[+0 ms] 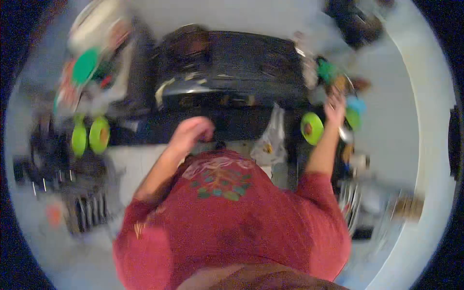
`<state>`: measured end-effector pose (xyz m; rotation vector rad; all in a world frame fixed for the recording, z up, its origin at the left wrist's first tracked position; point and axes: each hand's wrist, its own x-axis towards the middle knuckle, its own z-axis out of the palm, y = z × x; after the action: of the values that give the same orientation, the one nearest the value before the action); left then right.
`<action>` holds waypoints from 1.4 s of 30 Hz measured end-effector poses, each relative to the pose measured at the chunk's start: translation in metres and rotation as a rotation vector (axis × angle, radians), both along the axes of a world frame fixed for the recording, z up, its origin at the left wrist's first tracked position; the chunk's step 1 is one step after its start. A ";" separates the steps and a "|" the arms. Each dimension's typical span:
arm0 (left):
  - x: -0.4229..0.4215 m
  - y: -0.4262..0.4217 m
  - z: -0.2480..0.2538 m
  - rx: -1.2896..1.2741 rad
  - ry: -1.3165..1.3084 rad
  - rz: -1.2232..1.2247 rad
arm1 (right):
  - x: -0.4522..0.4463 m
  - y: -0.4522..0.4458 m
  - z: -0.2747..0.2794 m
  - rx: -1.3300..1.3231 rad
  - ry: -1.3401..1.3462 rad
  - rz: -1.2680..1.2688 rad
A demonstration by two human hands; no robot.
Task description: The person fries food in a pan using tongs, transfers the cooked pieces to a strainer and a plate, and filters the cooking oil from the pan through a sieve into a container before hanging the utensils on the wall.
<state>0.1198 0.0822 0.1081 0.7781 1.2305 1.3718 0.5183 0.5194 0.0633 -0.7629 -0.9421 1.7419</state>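
Motion blur softens the whole head view. My left hand (194, 129) is raised in front of my red shirt, its fingers curled in; whatever it may hold is hidden. Beyond it is a large dark, glossy box-like object (251, 60). My right hand (335, 107) reaches out to the right with its fingers stretched forward. Near it are a lime green round thing (312, 128), a light blue item (356, 105) and a green item (327, 70), all too smeared to name. I cannot tell whether the fingers touch any of them.
A whitish plastic bag (273, 140) lies between my arms. To the left are two more lime green round things (99, 135), a green disc (85, 66) and slatted racks (91, 211). Another rack (350, 205) stands at my right elbow. A pale wall edge (411, 96) curves along the right.
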 end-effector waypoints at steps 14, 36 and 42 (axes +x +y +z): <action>-0.026 -0.040 -0.002 0.085 -0.331 0.085 | -0.012 -0.024 -0.003 -0.203 0.289 -0.069; -0.072 -0.115 -0.001 0.115 -0.366 0.278 | -0.037 -0.030 0.010 -0.185 0.085 -0.162; -0.076 -0.118 -0.010 0.083 -0.353 0.307 | -0.044 -0.002 0.002 -0.380 -0.249 -0.204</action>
<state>0.0434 -0.0355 0.0985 0.3862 1.0451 1.7345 0.4738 0.5178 0.0658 -1.3004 -0.6687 1.6888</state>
